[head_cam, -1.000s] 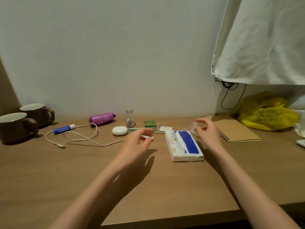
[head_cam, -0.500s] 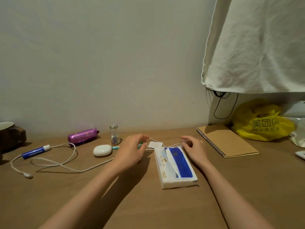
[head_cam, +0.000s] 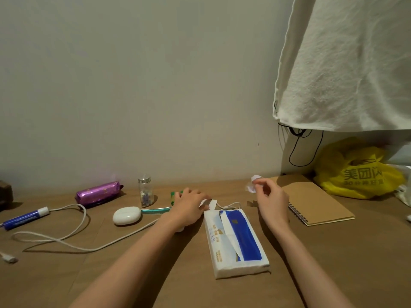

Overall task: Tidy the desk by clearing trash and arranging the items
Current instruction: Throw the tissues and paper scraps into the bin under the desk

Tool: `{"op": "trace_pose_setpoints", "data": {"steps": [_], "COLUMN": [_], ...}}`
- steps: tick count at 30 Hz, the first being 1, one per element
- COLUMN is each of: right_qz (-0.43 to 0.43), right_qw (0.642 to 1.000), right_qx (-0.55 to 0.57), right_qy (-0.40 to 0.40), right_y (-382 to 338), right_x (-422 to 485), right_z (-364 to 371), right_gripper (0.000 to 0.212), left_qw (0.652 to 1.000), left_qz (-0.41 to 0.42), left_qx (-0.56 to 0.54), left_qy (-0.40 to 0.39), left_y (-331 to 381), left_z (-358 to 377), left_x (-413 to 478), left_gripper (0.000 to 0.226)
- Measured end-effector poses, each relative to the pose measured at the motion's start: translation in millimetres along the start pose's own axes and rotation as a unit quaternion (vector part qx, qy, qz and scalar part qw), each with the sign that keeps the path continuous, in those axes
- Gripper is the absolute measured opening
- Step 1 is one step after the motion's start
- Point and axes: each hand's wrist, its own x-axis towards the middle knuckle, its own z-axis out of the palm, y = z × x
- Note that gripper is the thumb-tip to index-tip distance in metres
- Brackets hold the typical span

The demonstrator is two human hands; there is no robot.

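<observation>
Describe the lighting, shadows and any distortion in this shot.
Head view: dim, warm, soft light; both forearms and the white cable cast blurred shadows on the desk; the purple wrapper shows a small glare; the wide lens bends the curtain edge; the scrap in the right hand looks slightly blurred.

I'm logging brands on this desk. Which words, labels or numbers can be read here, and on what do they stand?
"美团": large dark characters on the yellow plastic bag; a third character is creased and the smaller line beneath is too blurred to read.
Tissue pack: small print along its white side, too small to read.
Purple wrapper: faint marks, unreadable.
Blue pen: barrel print too blurred.
</observation>
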Motion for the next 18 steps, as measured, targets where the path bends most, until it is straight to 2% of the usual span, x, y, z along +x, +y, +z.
{"op": "trace_pose_setpoints", "data": {"steps": [10,13,18], "right_qz": [0.004,0.005,0.009], "right_qw": [1.0,0.999,0.999], "right_qx": [-0.011,-0.01,-0.011], "right_qy": [-0.023,-0.03,-0.029], "right_y": [-1.3,-3.1,-4.4], "right_x": [-3.3,-4.5,-5.2], "right_z": [4.0,4.3,4.2], "right_gripper": [0.015,0.015,0.015], "left_qw": [1.0,0.998,0.983], "left_qz": [-0.02,-0.031,-0.032], "left_qx": [-0.016,-0.049,-0.121], "left_qy": [0.005,0.033,0.136], "left_y": [2.9,2.5,3.3], "left_z": [-5.8,-3.0,-0.7], "left_x": [7.0,9.3,7.0], "left_gripper": [0.04,0.034,0.014]}}
